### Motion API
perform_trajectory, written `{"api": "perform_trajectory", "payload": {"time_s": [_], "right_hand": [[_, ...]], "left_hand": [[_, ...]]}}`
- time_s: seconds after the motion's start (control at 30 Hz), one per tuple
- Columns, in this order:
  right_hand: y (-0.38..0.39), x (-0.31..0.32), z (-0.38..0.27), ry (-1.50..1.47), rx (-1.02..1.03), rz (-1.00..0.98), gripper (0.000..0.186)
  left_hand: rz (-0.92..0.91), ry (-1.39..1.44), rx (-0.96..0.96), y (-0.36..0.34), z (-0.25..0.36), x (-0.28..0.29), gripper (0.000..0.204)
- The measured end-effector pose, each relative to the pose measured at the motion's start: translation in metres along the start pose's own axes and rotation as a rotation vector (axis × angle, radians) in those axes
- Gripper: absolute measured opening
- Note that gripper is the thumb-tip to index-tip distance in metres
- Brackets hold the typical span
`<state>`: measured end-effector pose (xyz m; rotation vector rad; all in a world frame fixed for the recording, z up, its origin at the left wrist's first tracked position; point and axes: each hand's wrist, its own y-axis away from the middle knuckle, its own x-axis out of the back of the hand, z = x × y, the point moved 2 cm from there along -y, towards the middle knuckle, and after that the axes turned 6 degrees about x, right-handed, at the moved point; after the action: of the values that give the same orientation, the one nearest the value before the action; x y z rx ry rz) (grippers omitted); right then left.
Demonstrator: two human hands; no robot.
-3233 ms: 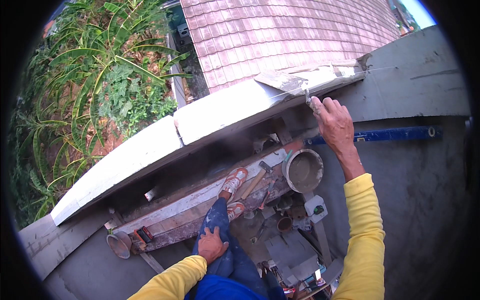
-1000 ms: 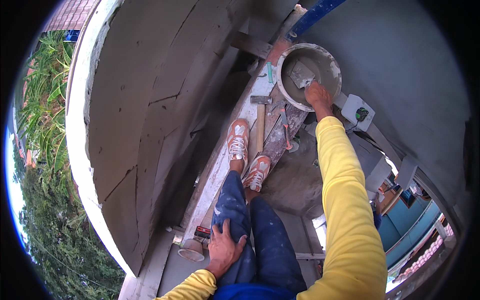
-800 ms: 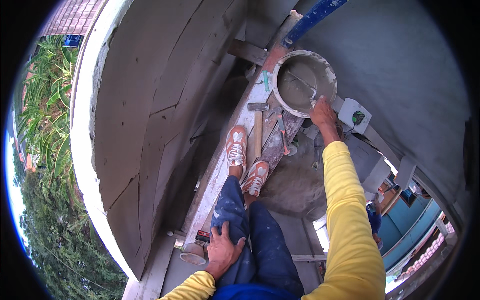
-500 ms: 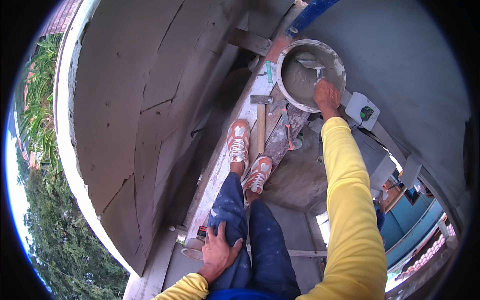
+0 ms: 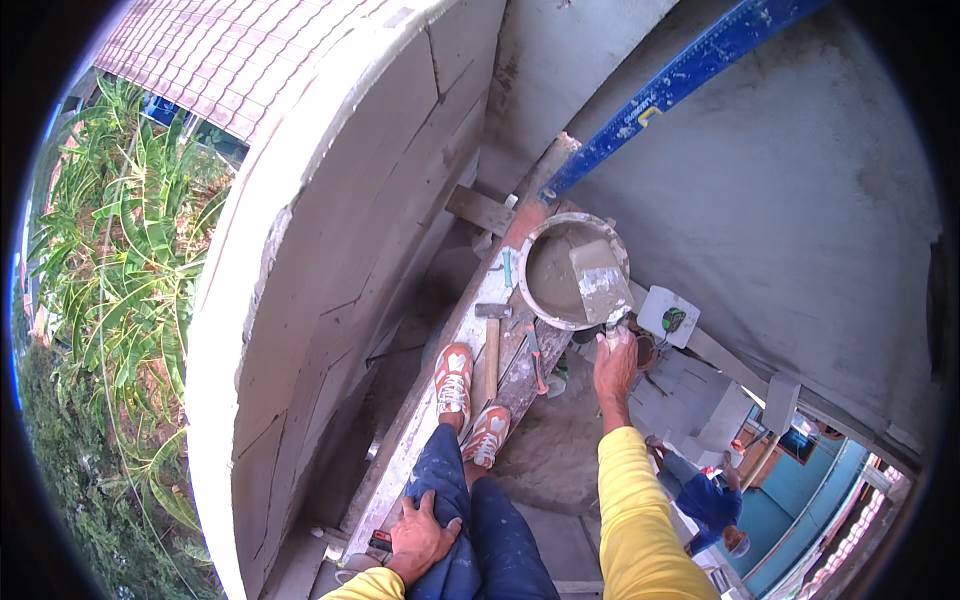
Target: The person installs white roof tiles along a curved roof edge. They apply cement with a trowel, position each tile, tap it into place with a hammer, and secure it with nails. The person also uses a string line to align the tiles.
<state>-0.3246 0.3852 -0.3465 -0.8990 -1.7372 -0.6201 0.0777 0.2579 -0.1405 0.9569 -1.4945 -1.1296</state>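
Note:
My right hand grips the handle of a trowel, whose mortar-smeared blade is raised over the near right of a round bucket of grey mortar. My left hand lies on my left thigh with its fingers spread. A hammer with a wooden handle and a red-handled tool lie on the plank beside the bucket, near my feet in orange-and-white shoes. A small green tool is left of the bucket.
A long blue level leans above the bucket along the grey wall. A concrete parapet runs at the left, with plants and a tiled roof beyond. A white box holds a tape measure. Below right is a person in blue.
The trowel has risen out of the mortar toward the bucket's near rim. My view has tilted up, showing more roof and level. My left hand stays on my thigh.

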Motion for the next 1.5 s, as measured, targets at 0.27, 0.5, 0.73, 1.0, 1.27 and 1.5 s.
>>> {"api": "perform_trajectory", "payload": {"time_s": [0.27, 0.5, 0.73, 1.0, 1.27, 1.5], "right_hand": [[-0.125, 0.121, -0.136, -0.152, 0.116, 0.166, 0.046], [-0.3, 0.182, -0.267, -0.261, 0.413, 0.211, 0.048], [-0.405, 0.206, -0.333, -0.238, 0.323, 0.056, 0.048], [-0.424, 0.258, -0.342, -0.636, 0.194, 0.006, 0.037], [-0.367, 0.226, -0.283, -0.359, 0.286, 0.205, 0.046], [-0.307, 0.304, -0.271, -0.253, 0.407, 0.467, 0.045]], "left_hand": [[0.063, 0.039, -0.089, 0.001, -0.006, 0.015, 0.086], [0.013, 0.072, -0.063, -0.001, -0.003, 0.027, 0.089], [-0.02, 0.132, -0.082, -0.006, -0.009, 0.031, 0.087], [-0.025, 0.196, -0.046, -0.009, -0.015, 0.028, 0.085], [-0.006, 0.168, -0.072, -0.009, -0.007, 0.025, 0.084], [0.011, 0.213, -0.061, -0.008, -0.002, 0.022, 0.084]]}}
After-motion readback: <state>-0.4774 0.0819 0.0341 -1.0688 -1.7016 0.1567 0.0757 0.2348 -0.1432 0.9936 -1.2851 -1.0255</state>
